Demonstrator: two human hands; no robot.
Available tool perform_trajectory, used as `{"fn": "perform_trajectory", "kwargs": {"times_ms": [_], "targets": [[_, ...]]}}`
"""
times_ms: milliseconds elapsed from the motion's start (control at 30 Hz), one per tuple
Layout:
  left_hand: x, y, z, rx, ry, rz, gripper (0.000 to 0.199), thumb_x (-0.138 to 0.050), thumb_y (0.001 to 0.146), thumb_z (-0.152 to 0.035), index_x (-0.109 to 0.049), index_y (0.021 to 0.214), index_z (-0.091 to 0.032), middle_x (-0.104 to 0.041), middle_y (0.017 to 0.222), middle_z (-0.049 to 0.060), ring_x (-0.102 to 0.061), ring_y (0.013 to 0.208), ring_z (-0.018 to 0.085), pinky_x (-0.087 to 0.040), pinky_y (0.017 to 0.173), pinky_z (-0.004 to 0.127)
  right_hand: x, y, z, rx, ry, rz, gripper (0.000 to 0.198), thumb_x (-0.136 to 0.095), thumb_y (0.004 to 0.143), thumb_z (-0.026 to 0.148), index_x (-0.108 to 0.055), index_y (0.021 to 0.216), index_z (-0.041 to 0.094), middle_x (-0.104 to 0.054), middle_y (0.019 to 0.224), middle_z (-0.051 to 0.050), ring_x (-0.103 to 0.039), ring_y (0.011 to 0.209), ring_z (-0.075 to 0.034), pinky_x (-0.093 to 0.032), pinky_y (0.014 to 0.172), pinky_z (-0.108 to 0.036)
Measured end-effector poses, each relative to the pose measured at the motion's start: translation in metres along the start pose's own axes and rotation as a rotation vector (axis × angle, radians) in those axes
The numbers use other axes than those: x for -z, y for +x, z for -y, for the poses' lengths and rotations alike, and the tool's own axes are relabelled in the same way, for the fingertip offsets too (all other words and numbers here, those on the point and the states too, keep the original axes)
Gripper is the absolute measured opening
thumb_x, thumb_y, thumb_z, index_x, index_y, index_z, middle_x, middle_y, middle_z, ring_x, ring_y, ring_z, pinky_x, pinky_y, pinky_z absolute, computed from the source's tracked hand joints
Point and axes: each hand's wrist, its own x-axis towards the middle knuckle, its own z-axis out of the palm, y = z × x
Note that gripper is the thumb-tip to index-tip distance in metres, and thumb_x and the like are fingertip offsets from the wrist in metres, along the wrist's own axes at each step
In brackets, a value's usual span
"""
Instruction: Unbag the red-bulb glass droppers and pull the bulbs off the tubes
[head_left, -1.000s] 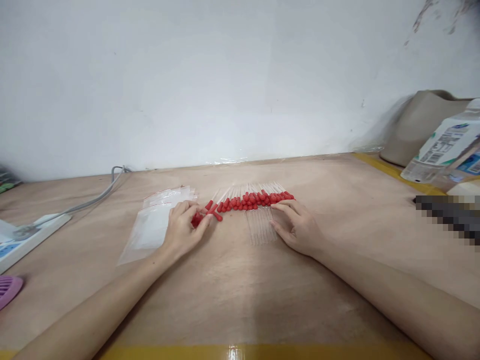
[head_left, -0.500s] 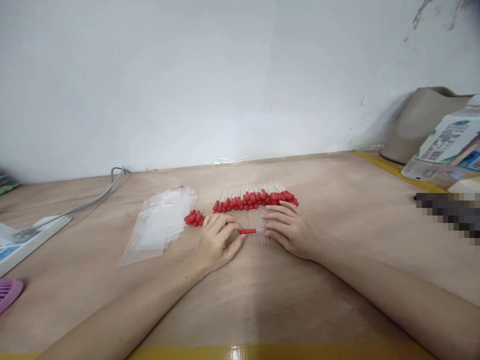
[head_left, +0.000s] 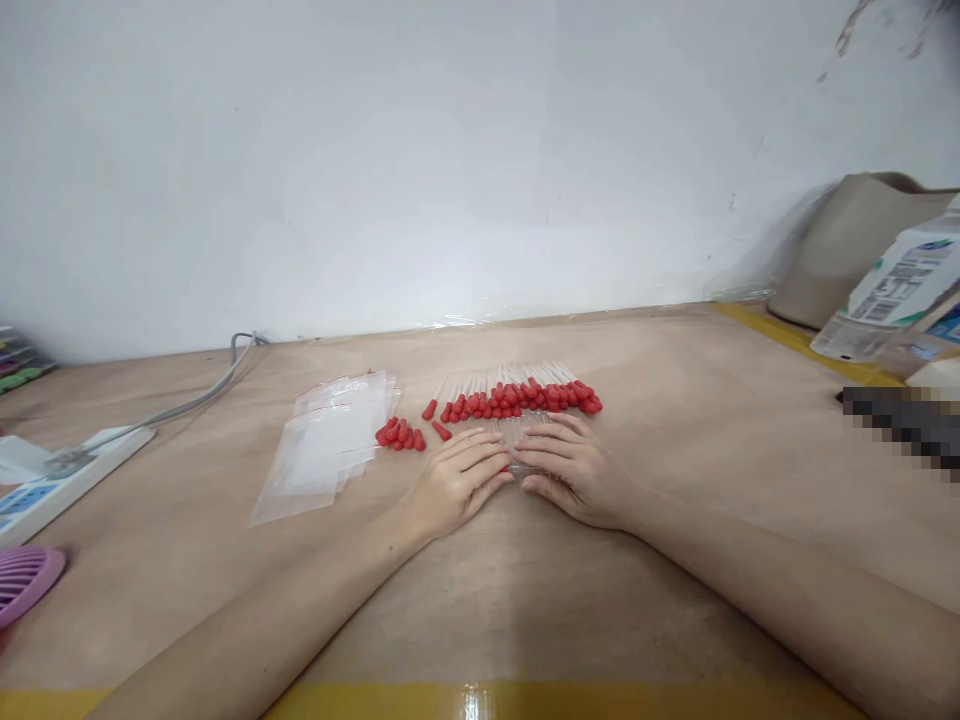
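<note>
Close together at the table's middle, both my hands are low over several thin clear tubes [head_left: 508,430]. My left hand [head_left: 461,482] has its thumb and fingers closed on a red rubber bulb [head_left: 504,468], mostly hidden by the fingers. My right hand [head_left: 574,468] faces it with fingers curled and closed around a clear dropper tube that meets the bulb; its fingers hide most of it. Behind the hands lies a row of droppers with red bulbs [head_left: 510,400], their clear tips pointing to the wall. Loose red bulbs [head_left: 399,434] are piled left of my left hand, with a single bulb [head_left: 441,431] nearer it.
Clear zip bags [head_left: 322,440] lie fanned out on the left. Farther left are a power strip [head_left: 90,470] with a grey cable [head_left: 199,400] and a purple slotted object [head_left: 30,580]. A plastic bottle [head_left: 889,290] and a beige container [head_left: 825,250] stand at right.
My hands have come closer together, the left moving right towards the right hand. The red bulb between them is now mostly covered. The view has shifted slightly.
</note>
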Motion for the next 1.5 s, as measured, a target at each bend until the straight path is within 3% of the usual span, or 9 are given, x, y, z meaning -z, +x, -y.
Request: {"fn": "perform_trajectory", "kwargs": {"times_ms": [200, 433, 767, 1500], "targets": [[0.000, 0.001, -0.001, -0.038, 0.024, 0.025, 0.032, -0.053, 0.083, -0.021, -0.051, 0.115, -0.017, -0.060, 0.112, 0.009, -0.051, 0.112, 0.020, -0.047, 0.094, 0.039, -0.006, 0.000, 0.000, 0.027, 0.041, -0.028, 0.020, -0.048, 0.086, 0.023, -0.060, 0.102, 0.019, -0.066, 0.101, -0.004, -0.057, 0.101, -0.017, -0.043, 0.093, -0.038], [0.002, 0.004, -0.002, -0.141, 0.088, 0.049, 0.020, -0.052, 0.083, -0.019, -0.057, 0.102, -0.015, -0.062, 0.110, 0.009, -0.053, 0.110, 0.020, -0.044, 0.097, 0.040, -0.004, 0.000, 0.004, 0.103, 0.084, -0.065, 0.012, -0.049, 0.084, 0.017, -0.060, 0.089, 0.016, -0.067, 0.095, -0.007, -0.060, 0.095, -0.015, -0.047, 0.091, -0.032], [0.008, 0.004, -0.006, -0.130, 0.084, 0.102, 0.016, -0.052, 0.083, -0.018, -0.058, 0.096, -0.014, -0.064, 0.106, 0.008, -0.056, 0.107, 0.018, -0.043, 0.099, 0.038, 0.002, 0.002, 0.010, 0.148, -0.003, -0.003, 0.012, -0.047, 0.085, 0.016, -0.056, 0.078, 0.016, -0.067, 0.080, -0.003, -0.061, 0.088, -0.014, -0.045, 0.091, -0.032], [0.013, -0.004, -0.007, -0.080, -0.012, 0.119, 0.016, -0.050, 0.084, -0.017, -0.057, 0.098, -0.013, -0.062, 0.109, 0.010, -0.052, 0.112, 0.019, -0.041, 0.100, 0.039, 0.009, -0.005, 0.007, 0.288, -0.156, -0.062, 0.009, -0.052, 0.084, 0.014, -0.058, 0.091, 0.014, -0.068, 0.088, -0.005, -0.056, 0.104, -0.016, -0.043, 0.090, -0.036]]}}
